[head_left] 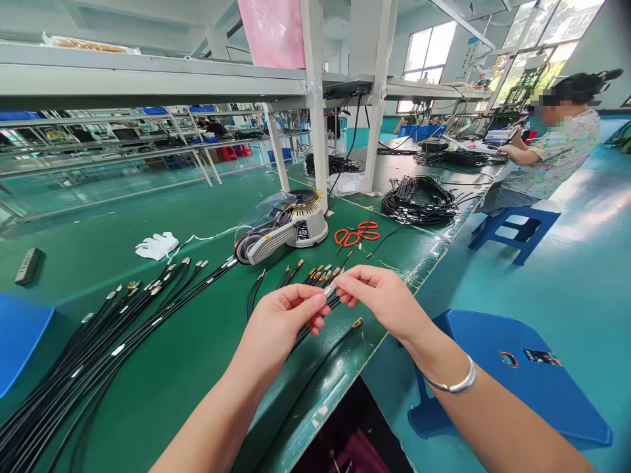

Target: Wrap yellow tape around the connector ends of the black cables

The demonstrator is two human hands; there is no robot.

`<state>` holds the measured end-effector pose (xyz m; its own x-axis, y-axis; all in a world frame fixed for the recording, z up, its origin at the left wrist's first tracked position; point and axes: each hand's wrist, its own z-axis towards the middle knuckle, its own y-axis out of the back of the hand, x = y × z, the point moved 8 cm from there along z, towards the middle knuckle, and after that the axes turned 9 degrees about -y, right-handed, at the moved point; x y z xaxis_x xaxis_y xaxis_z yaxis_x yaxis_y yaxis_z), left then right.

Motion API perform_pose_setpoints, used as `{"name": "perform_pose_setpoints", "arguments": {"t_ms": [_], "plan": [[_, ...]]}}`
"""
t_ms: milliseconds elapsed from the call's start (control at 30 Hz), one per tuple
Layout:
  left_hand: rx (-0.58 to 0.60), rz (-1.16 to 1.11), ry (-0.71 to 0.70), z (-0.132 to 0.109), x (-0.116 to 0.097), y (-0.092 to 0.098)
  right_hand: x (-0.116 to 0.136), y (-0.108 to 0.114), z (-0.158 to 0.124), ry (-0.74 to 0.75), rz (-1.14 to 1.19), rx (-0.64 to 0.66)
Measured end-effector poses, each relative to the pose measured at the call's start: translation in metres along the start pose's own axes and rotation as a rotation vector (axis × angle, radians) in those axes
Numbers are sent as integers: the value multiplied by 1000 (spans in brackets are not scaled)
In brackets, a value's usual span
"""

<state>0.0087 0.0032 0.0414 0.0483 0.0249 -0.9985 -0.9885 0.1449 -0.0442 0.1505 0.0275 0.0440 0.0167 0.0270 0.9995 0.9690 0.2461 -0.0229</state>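
Observation:
A small silver cable connector (330, 289) is pinched between the fingertips of both hands above the green worktable (197, 355). My left hand (283, 322) is closed on its near end, thumb on top. My right hand (382, 299) grips the far end with thumb and forefinger; a silver bangle circles that wrist. Behind and under my fingers lie several black cables (296, 268) with metal plugs, partly hidden. One separate black cable (328, 353) with a metal plug rests near the table's front edge. Whether the held connector has a cable attached is hard to see.
A round grey tape dispenser (308, 231) stands beyond my hands, beside red-handled scissors (348, 237). A bundle of black cables (118, 348) lies left, near a white glove (156, 246). Coiled cables (419, 200) sit farther right. A blue stool (493, 348) is at right; another person (557, 144) sits beyond.

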Motion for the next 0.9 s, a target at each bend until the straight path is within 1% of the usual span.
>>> {"name": "perform_pose_setpoints", "arguments": {"t_ms": [100, 200, 267, 333, 367, 400, 467, 533, 567, 600, 667, 733, 800, 867, 900], "plan": [[-35, 13, -9, 1, -1, 2, -4, -3, 1, 3, 18, 37], [-45, 51, -16, 2, -2, -2, -8, -9, 1, -14, 20, 81], [-29, 103, -39, 1, -1, -4, -10, -9, 1, -7, -12, 59], [-25, 214, -91, -2, -2, 3, -15, -3, 3, -2, -63, 10], [-43, 290, -117, -4, -3, 12, -19, 0, 6, -7, -87, -8], [-79, 376, -132, -8, -4, 25, -24, 4, 9, -18, -108, -18], [-180, 551, -106, -19, -2, 64, -37, 10, 19, -56, -150, -18], [-282, 700, -5, -36, 5, 110, -49, 14, 31, -87, -189, -16], [-311, 754, 58, -47, 10, 132, -54, 16, 38, -94, -210, -19], [-322, 797, 114, -57, 15, 151, -57, 17, 45, -92, -246, -26], [-313, 849, 188, -79, 25, 180, -60, 17, 58, -75, -343, -52], [-299, 867, 229, -97, 34, 195, -61, 16, 70, -56, -453, -92], [-305, 877, 250, -111, 40, 201, -59, 15, 77, -24, -542, -162], [-325, 908, 213, -116, 38, 195, -53, 11, 77, 32, -601, -228], [-323, 936, 153, -114, 33, 187, -49, 5, 75, 73, -629, -233]]}}
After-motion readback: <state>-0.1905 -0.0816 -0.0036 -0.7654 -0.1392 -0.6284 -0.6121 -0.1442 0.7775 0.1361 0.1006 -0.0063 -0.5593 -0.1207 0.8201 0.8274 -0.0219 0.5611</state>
